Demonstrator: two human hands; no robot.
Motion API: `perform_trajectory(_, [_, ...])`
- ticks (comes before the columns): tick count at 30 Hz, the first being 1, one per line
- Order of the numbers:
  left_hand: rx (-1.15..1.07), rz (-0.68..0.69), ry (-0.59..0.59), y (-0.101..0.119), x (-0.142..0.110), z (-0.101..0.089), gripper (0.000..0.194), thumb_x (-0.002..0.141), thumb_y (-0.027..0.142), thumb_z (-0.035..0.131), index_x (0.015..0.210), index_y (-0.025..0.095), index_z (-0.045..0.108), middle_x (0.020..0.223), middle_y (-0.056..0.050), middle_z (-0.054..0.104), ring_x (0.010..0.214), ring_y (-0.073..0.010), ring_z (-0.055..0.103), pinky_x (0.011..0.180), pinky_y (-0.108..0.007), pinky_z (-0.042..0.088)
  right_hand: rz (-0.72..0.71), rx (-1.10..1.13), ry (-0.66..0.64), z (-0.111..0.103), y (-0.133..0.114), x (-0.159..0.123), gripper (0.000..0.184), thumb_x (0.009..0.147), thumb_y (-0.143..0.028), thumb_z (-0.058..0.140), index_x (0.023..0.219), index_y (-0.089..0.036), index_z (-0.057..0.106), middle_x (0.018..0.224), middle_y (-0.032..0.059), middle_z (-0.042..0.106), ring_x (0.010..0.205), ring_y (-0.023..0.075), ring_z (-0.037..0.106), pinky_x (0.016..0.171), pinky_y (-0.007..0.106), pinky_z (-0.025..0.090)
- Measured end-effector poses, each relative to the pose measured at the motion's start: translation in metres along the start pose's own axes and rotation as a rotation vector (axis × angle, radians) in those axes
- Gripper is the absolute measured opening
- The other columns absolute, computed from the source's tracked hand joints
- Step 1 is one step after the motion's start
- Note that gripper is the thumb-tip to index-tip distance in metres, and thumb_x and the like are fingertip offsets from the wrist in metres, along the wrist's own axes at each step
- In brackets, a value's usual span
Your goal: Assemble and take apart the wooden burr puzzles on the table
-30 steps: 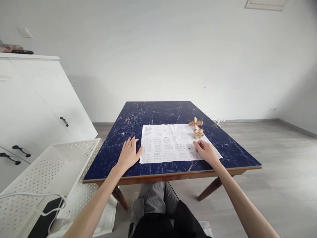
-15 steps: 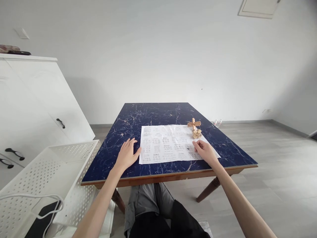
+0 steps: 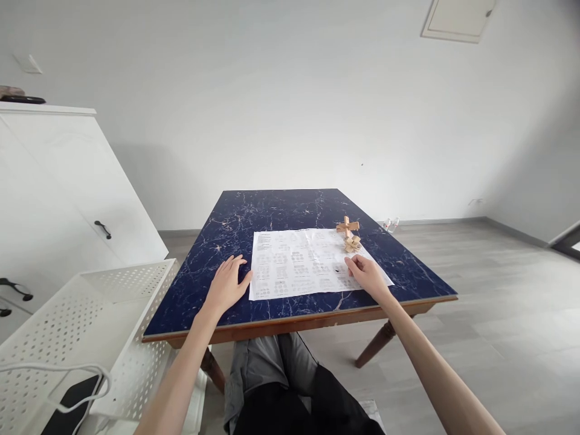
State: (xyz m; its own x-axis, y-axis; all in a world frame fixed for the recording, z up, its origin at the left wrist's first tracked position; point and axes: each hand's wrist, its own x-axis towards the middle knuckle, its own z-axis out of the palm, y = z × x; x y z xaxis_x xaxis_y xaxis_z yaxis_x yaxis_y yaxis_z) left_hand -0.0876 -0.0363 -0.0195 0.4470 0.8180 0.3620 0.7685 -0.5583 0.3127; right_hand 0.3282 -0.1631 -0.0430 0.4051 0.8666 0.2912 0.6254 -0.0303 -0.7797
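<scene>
A printed sheet of paper (image 3: 294, 266) with rows of small diagrams and text lies on the blue marbled table (image 3: 272, 208). My left hand (image 3: 229, 283) rests flat on the tabletop with fingers spread, its thumb at the sheet's left edge. On the right part of the sheet lies my right hand (image 3: 366, 275), fingers curled in; whether they hold anything is hidden. Just beyond it, by the sheet's far right corner, sit two interlocking wooden puzzles: a cross-shaped one (image 3: 347, 226) and a star-like one (image 3: 352, 243). A small dark mark (image 3: 336, 271) shows beside my right fingertips.
To the left, a white perforated rack (image 3: 149, 302) holds a white cable (image 3: 54, 366) and a black object (image 3: 70, 405). Behind it stands a white cabinet (image 3: 58, 181) with dark handles. Small clear and red items (image 3: 390, 225) show beyond the table's right edge.
The view has turned slightly to the right, so everything sits a little further left. Both hands, the sheet and the wooden puzzles keep their places on the table.
</scene>
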Motion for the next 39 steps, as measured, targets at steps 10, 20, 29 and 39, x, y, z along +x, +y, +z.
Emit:
perform_trajectory(10, [-0.015,0.004,0.005,0.002,-0.003,-0.004,0.044,0.105,0.054,0.050,0.131,0.022,0.067,0.156,-0.014,0.065,0.155,-0.0380,0.050,0.128,-0.059,0.042,-0.014,0.011,0.000,-0.001,-0.004,-0.002,0.063,0.096,-0.081,0.050,0.066,-0.026,0.051,0.058,0.0025,0.064,0.052,0.0187,0.052,0.055,0.032,0.038])
perform_trajectory(20, [-0.021,0.002,0.001,0.003,-0.004,-0.006,0.044,0.105,0.053,0.050,0.131,0.022,0.067,0.157,-0.013,0.065,0.156,-0.0373,0.050,0.128,-0.058,0.043,-0.013,-0.015,-0.008,-0.003,-0.010,-0.003,0.063,0.096,-0.081,0.051,0.066,-0.026,0.052,0.057,0.0017,0.063,0.051,0.0180,0.050,0.056,0.032,0.037])
perform_trajectory(29, [-0.031,0.004,0.000,0.004,-0.005,-0.008,0.041,0.105,0.052,0.051,0.129,0.023,0.068,0.156,-0.013,0.066,0.155,-0.0359,0.051,0.129,-0.056,0.042,-0.013,-0.018,-0.001,-0.001,-0.006,-0.004,0.060,0.098,-0.077,0.051,0.066,-0.025,0.052,0.057,0.0010,0.063,0.050,0.0179,0.050,0.056,0.032,0.038])
perform_trajectory(39, [-0.049,-0.005,0.003,0.007,-0.008,-0.009,0.040,0.105,0.051,0.051,0.128,0.024,0.069,0.156,-0.011,0.066,0.156,-0.0358,0.050,0.129,-0.057,0.042,-0.050,-0.002,0.114,-0.002,0.002,0.001,0.058,0.102,-0.074,0.048,0.071,-0.025,0.054,0.063,0.0030,0.068,0.055,0.0196,0.060,0.060,0.032,0.047])
